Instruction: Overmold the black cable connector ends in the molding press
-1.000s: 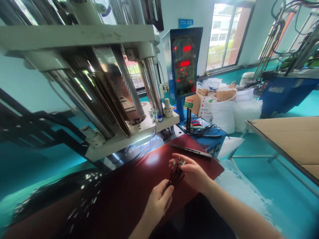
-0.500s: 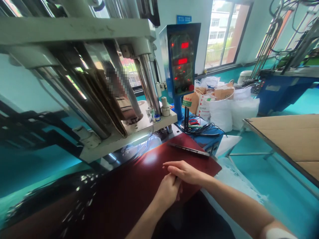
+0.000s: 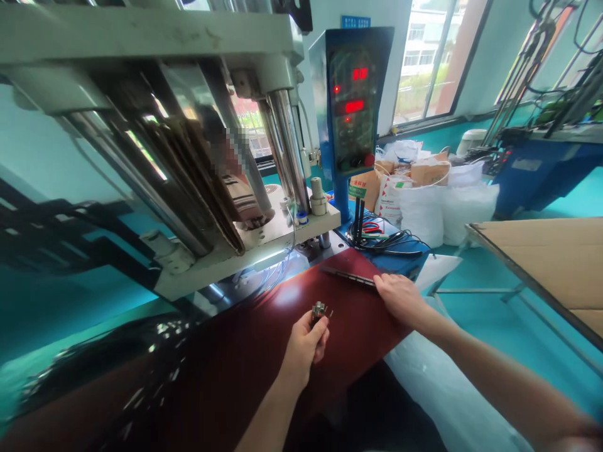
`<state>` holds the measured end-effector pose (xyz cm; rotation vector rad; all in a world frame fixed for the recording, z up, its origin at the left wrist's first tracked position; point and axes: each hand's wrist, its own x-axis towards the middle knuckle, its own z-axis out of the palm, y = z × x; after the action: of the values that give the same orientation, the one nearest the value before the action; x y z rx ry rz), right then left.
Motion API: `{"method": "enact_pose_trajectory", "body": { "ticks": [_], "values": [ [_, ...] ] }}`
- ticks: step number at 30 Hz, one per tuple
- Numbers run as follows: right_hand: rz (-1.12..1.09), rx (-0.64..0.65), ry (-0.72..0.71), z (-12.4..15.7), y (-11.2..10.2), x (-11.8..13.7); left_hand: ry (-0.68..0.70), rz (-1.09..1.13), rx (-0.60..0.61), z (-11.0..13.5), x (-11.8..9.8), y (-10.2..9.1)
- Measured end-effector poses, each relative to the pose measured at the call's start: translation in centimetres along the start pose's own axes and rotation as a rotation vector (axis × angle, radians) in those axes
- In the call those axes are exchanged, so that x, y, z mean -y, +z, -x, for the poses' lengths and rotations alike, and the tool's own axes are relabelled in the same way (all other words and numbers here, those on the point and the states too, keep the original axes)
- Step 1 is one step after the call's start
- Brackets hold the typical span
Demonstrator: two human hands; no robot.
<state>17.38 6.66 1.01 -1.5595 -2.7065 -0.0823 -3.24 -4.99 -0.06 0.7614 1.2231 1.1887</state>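
My left hand (image 3: pixel 306 345) is closed round a small bunch of metal pieces (image 3: pixel 319 309), whose shiny ends stick up past the thumb and fingers; their exact kind is too small to tell. To the right, my right hand (image 3: pixel 399 300) has its fingers curled over the near end of a long, thin metal bar (image 3: pixel 346 275) with slots along it. This bar lies on the dark red tabletop (image 3: pixel 348 326), close to its back right edge.
A large press with steel columns (image 3: pixel 288 147) stands behind the table. Beside it are a blue control box (image 3: pixel 353 103) with red displays and black cables (image 3: pixel 400 242). White sacks (image 3: pixel 419 210) stand behind; a cardboard-topped table (image 3: pixel 546 251) is at right. A person is partly visible behind the press.
My hands were together over the tabletop and are now apart. The right has moved right to the end of the metal bar; metal pieces now show in the left.
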Motion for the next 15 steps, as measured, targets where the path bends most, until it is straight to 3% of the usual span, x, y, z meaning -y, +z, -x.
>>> {"method": "enact_pose_trajectory", "body": {
  "ticks": [4,7,12,15],
  "values": [
    [-0.056,0.131,-0.021,0.8,-0.3,0.8,0.064,-0.041,-0.026,0.3,0.2,0.2],
    [-0.262,0.185,-0.017,0.9,-0.2,1.3,0.076,-0.058,-0.015,0.6,0.1,0.4],
    [-1.302,0.335,0.099,1.5,1.5,3.3,0.092,-0.103,0.002,1.1,-0.3,0.5],
    [-1.722,0.235,0.047,2.1,2.7,5.6,0.110,-0.174,-0.030,1.3,-0.4,0.8]
  ]
}}
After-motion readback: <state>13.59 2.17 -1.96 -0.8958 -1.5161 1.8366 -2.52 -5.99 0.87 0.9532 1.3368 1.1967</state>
